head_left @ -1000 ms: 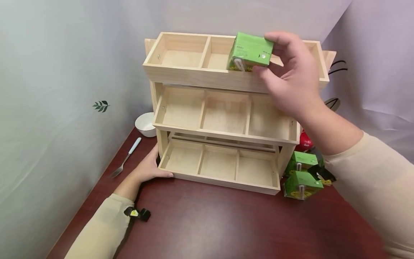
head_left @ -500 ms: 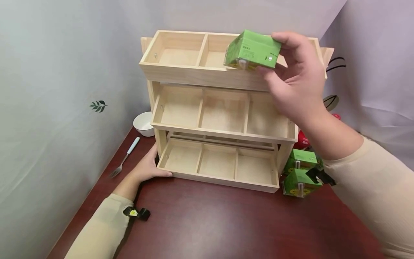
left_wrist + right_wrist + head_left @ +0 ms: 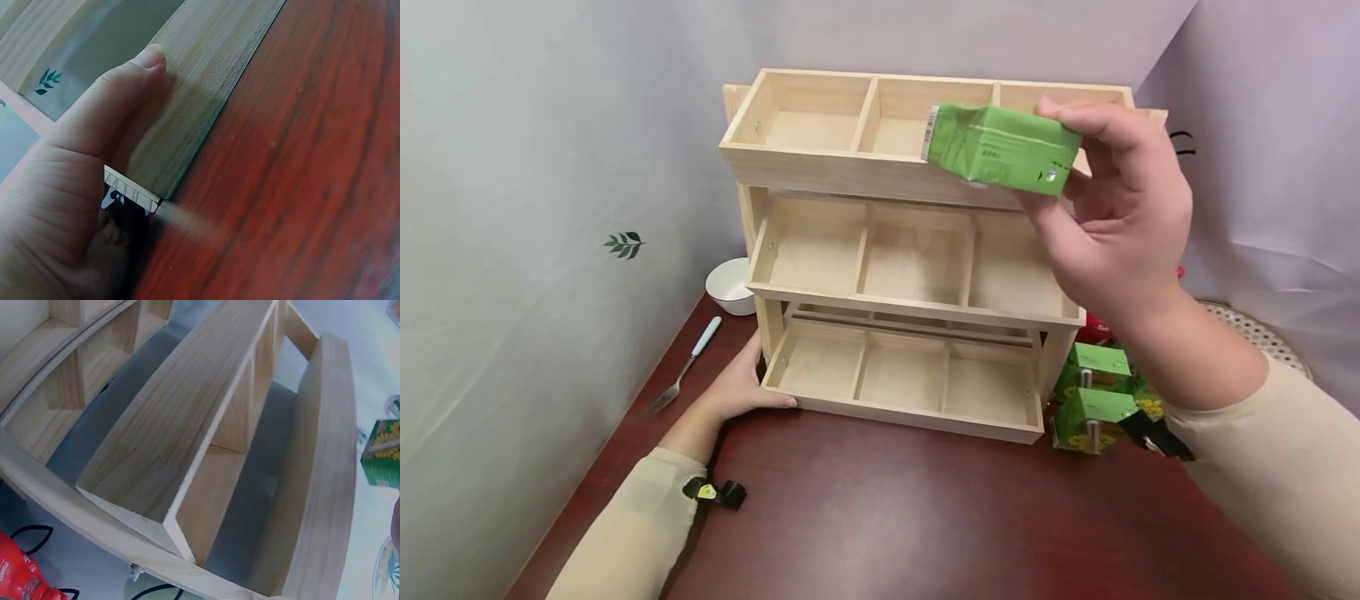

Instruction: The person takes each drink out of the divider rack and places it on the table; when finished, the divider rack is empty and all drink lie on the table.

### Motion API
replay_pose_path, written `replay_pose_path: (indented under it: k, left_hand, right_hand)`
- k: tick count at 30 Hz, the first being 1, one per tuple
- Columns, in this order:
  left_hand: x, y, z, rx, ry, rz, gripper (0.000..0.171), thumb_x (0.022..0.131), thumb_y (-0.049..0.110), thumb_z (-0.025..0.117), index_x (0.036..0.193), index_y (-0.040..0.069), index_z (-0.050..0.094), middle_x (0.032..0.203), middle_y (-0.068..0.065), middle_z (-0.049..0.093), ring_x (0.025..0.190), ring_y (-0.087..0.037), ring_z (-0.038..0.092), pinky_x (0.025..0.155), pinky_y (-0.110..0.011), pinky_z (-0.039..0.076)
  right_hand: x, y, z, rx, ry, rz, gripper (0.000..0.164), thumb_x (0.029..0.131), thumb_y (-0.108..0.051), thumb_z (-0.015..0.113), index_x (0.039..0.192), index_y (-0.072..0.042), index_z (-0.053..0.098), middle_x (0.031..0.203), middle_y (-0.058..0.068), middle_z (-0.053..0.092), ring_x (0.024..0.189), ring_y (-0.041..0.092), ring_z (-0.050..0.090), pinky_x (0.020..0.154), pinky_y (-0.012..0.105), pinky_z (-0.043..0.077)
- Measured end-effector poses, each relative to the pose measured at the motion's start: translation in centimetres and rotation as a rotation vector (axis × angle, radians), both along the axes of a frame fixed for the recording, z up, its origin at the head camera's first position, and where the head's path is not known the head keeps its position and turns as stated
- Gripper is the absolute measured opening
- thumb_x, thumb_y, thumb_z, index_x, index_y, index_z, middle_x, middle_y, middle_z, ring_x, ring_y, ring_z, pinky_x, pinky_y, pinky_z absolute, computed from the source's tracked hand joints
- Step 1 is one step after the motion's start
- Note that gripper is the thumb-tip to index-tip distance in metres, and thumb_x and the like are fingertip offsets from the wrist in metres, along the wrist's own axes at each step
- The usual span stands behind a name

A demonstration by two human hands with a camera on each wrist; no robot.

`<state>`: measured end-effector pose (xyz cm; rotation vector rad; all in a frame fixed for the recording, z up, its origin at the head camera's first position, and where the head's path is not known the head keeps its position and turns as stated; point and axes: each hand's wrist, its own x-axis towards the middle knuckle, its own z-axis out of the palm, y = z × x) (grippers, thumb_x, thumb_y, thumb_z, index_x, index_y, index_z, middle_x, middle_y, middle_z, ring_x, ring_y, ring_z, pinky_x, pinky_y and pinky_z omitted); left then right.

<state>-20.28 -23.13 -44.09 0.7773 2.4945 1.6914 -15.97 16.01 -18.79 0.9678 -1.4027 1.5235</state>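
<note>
My right hand (image 3: 1123,204) pinches a small green drink carton (image 3: 1011,150) between thumb and fingers. The carton lies on its side, tilted, in front of the top tier of a three-tier wooden rack (image 3: 820,171); only an edge of it shows in the right wrist view. Each tier is split into three compartments. At the rack's lower left corner, my left hand (image 3: 739,387) holds the bottom tray. Its thumb lies along the front board (image 3: 194,81) in the left wrist view, while the other fingers are mostly hidden round the side.
Green cartons (image 3: 1092,423) stand on the dark red table (image 3: 880,508) right of the rack, near a red bottle (image 3: 22,572). A white bowl (image 3: 728,287) and a fork (image 3: 688,362) sit to the left. Fabric walls (image 3: 512,208) enclose the table.
The right hand has drawn the carton away from the top tier, rightward and slightly down, tipping it further. The left hand keeps its place on the rack.
</note>
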Motion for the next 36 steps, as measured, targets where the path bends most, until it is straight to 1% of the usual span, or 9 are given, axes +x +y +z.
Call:
replay_pose_path:
  k: [5, 8, 11, 18, 22, 27, 29, 33, 36]
  left_hand:
    - [0.0, 0.1, 0.0, -0.001, -0.007, -0.004, 0.127, 0.053, 0.010, 0.096, 0.154, 0.012, 0.018, 0.149, -0.014, 0.034, 0.131, -0.035, 0.037, 0.102, -0.024, 0.031]
    - [0.0, 0.0, 0.0, -0.001, -0.002, -0.003, 0.127, 0.053, 0.010, 0.096, 0.154, 0.015, 0.018, 0.149, -0.014, 0.034, 0.131, -0.035, 0.037, 0.102, -0.025, 0.031]
    - [0.0, -0.1, 0.0, 0.000, 0.001, -0.005, 0.127, 0.053, 0.009, 0.096, 0.154, 0.016, 0.019, 0.149, -0.015, 0.034, 0.131, -0.037, 0.037, 0.102, -0.024, 0.031]
    - [0.2, -0.3, -0.1, -0.003, 0.005, -0.004, 0.127, 0.052, 0.009, 0.096, 0.153, 0.008, 0.018, 0.147, -0.015, 0.035, 0.128, -0.038, 0.039, 0.101, -0.025, 0.032]
    - [0.2, -0.3, 0.0, -0.007, 0.001, -0.009, 0.127, 0.053, 0.011, 0.096, 0.154, 0.013, 0.019, 0.147, -0.015, 0.035, 0.129, -0.037, 0.039, 0.101, -0.026, 0.033]
    - [0.2, -0.5, 0.2, -0.012, 0.015, 0.004, 0.127, 0.053, 0.009, 0.096, 0.153, 0.025, 0.021, 0.149, -0.014, 0.034, 0.130, -0.036, 0.037, 0.102, -0.024, 0.030]
    - [0.2, -0.5, 0.3, -0.016, 0.021, 0.012, 0.127, 0.052, 0.008, 0.096, 0.153, 0.025, 0.021, 0.149, -0.015, 0.034, 0.131, -0.036, 0.037, 0.102, -0.023, 0.029]
    - [0.3, -0.5, 0.3, -0.027, 0.027, 0.011, 0.127, 0.053, 0.009, 0.095, 0.154, 0.017, 0.019, 0.149, -0.017, 0.033, 0.131, -0.038, 0.036, 0.102, -0.023, 0.030]
    - [0.4, -0.6, 0.2, -0.022, 0.017, 0.014, 0.127, 0.053, 0.009, 0.096, 0.154, 0.011, 0.019, 0.148, -0.017, 0.034, 0.130, -0.039, 0.037, 0.101, -0.023, 0.031]
  right_hand:
    - [0.5, 0.4, 0.0, -0.043, -0.004, 0.045, 0.041, 0.067, 0.024, 0.072, 0.104, 0.019, 0.054, 0.106, 0.032, 0.057, 0.099, 0.041, 0.058, 0.082, 0.039, 0.053]
    - [0.7, 0.8, -0.1, -0.074, -0.005, 0.057, 0.042, 0.066, 0.024, 0.073, 0.103, 0.020, 0.054, 0.100, 0.033, 0.057, 0.088, 0.038, 0.057, 0.077, 0.034, 0.053]
    - [1.0, 1.4, -0.6, -0.095, 0.003, 0.071, 0.043, 0.064, 0.024, 0.074, 0.103, 0.021, 0.054, 0.099, 0.033, 0.058, 0.083, 0.035, 0.056, 0.074, 0.031, 0.051]
    - [1.7, 2.7, -2.0, -0.119, 0.026, 0.081, 0.045, 0.063, 0.023, 0.075, 0.102, 0.022, 0.054, 0.100, 0.035, 0.060, 0.083, 0.035, 0.059, 0.076, 0.030, 0.051]
    - [2.4, 3.6, -2.8, -0.115, 0.016, 0.070, 0.046, 0.063, 0.023, 0.074, 0.103, 0.023, 0.054, 0.100, 0.036, 0.059, 0.085, 0.035, 0.061, 0.080, 0.033, 0.053]
    - [2.8, 4.4, -3.4, -0.103, -0.024, 0.072, 0.047, 0.063, 0.024, 0.072, 0.106, 0.024, 0.054, 0.101, 0.037, 0.060, 0.085, 0.035, 0.061, 0.079, 0.031, 0.053]
    - [2.9, 4.7, -3.6, -0.100, -0.034, 0.082, 0.047, 0.063, 0.023, 0.071, 0.107, 0.024, 0.054, 0.101, 0.038, 0.060, 0.085, 0.035, 0.059, 0.079, 0.031, 0.052]
    - [3.3, 5.3, -4.2, -0.106, -0.037, 0.103, 0.047, 0.063, 0.024, 0.070, 0.107, 0.025, 0.054, 0.099, 0.037, 0.060, 0.084, 0.035, 0.058, 0.078, 0.031, 0.051]
    - [3.9, 5.8, -4.7, -0.127, -0.036, 0.117, 0.049, 0.060, 0.025, 0.072, 0.106, 0.026, 0.054, 0.096, 0.037, 0.061, 0.083, 0.035, 0.059, 0.079, 0.031, 0.052]
